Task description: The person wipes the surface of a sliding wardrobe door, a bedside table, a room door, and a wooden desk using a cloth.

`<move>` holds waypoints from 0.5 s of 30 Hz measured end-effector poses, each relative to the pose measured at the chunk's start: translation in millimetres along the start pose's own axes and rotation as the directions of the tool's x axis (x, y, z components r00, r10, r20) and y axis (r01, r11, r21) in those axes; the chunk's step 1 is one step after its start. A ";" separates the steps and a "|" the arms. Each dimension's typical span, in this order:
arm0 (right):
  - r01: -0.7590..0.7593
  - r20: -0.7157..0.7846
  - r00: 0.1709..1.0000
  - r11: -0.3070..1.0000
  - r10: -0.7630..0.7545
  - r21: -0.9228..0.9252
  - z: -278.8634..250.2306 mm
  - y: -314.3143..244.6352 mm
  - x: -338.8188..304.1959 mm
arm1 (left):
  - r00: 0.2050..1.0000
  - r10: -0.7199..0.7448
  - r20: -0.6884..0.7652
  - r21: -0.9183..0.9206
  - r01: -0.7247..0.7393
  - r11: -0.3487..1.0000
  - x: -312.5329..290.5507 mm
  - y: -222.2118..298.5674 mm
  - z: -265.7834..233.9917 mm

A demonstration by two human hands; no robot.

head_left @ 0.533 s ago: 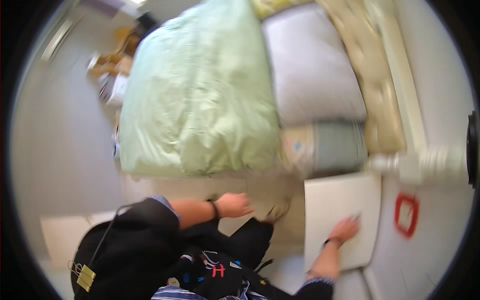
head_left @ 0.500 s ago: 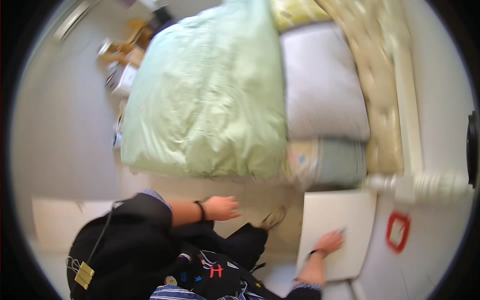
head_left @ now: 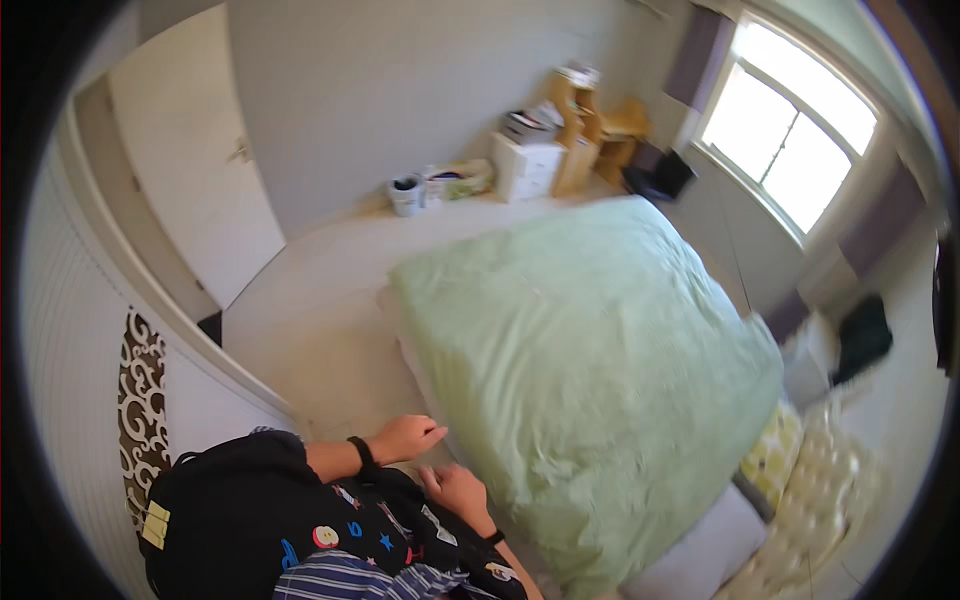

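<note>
Hands (head_left: 405,437) (head_left: 460,492) sit close together on my feed, loosely curled, in front of the dark clothing (head_left: 230,510); whether either pinches anything, I cannot tell. Near them I see the green quilt (head_left: 590,370), spreading ahead and rightward to a pale pillow (head_left: 700,545).

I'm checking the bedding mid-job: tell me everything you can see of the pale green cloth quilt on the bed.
The pale green cloth quilt looks soft and plain, with shallow wrinkles across its top. It lies spread out, its near side draping down in shade. One edge borders a light-grey cloth pillow and a yellow-and-white patterned pillow. The bare right hand is close to the near side; whether they touch is unclear.
</note>
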State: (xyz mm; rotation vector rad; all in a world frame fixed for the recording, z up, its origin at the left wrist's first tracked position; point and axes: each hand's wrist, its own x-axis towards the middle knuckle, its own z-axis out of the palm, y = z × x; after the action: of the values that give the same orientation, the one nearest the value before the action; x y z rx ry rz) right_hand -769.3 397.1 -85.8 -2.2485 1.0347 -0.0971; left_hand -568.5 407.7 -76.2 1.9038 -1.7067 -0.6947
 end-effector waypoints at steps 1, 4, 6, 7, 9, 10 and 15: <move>0.042 0.027 0.999 0.999 -0.042 -0.027 -17.0 -37.8 44.6 | 0.996 -0.045 -0.073 -0.044 0.042 0.998 13.4 -18.8 -21.8; 0.385 -0.170 0.900 0.915 -0.400 -0.118 -36.0 -120.6 149.2 | 0.889 -0.416 -0.193 -0.426 0.306 0.852 45.7 -66.8 -98.8; 0.529 -0.171 0.815 0.831 -0.554 -0.169 -35.1 -156.4 209.6 | 0.833 -0.463 -0.302 -0.452 0.303 0.839 55.2 -105.7 -140.2; 0.585 -0.115 0.786 0.790 -0.608 -0.181 -34.5 -173.3 231.0 | 0.819 -0.493 -0.295 -0.519 0.296 0.802 55.7 -126.3 -153.5; 0.656 -0.043 0.742 0.737 -0.669 -0.165 -31.6 -201.1 269.0 | 0.785 -0.540 -0.302 -0.592 0.290 0.752 59.1 -162.5 -173.2; 0.691 -0.007 0.714 0.706 -0.700 -0.154 -30.5 -212.7 288.2 | 0.761 -0.585 -0.280 -0.621 0.321 0.715 63.0 -177.8 -178.5; 0.759 0.068 0.650 0.640 -0.757 -0.122 -14.6 -253.7 390.0 | 0.730 -0.640 -0.240 -0.740 0.289 0.607 94.7 -266.7 -206.9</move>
State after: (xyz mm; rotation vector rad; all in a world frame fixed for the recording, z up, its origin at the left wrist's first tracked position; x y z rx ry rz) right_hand -340.9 236.2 -0.6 -2.6666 -0.0018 -0.3816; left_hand -224.4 344.9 -100.7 1.7725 -0.4749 -0.7854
